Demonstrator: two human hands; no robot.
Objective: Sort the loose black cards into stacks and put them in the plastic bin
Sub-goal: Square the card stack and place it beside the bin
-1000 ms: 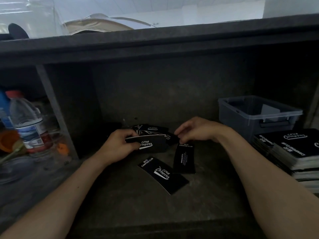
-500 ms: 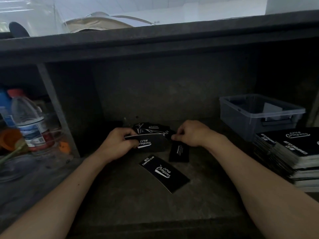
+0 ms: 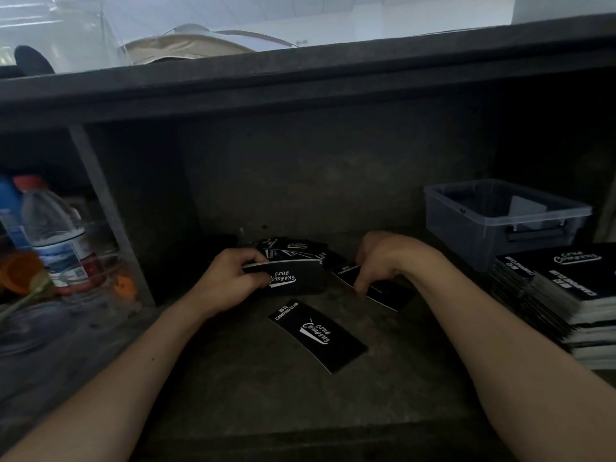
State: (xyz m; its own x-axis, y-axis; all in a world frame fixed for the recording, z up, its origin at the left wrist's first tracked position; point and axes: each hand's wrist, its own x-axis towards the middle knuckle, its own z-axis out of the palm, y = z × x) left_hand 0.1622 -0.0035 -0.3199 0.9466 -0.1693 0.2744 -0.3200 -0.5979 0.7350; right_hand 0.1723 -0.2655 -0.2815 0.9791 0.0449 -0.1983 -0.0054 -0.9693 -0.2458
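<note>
Single black card (image 3: 316, 335) nearest, flat at lower centre, long axis slanting upper left to lower right, bare shelf (image 3: 250, 395) on every side. Beyond it, left hand (image 3: 230, 281) clenched round one held stack (image 3: 293, 278), long axis left to right. Right hand (image 3: 383, 261) curled, fingertips pinching a second card (image 3: 386, 293) lying flat. Behind both, one fanned loose heap (image 3: 293, 246). Right edge: finished stacks (image 3: 573, 288), number unclear. Farthest, one plastic bin (image 3: 500, 225), open shelf between it and the hands.
</note>
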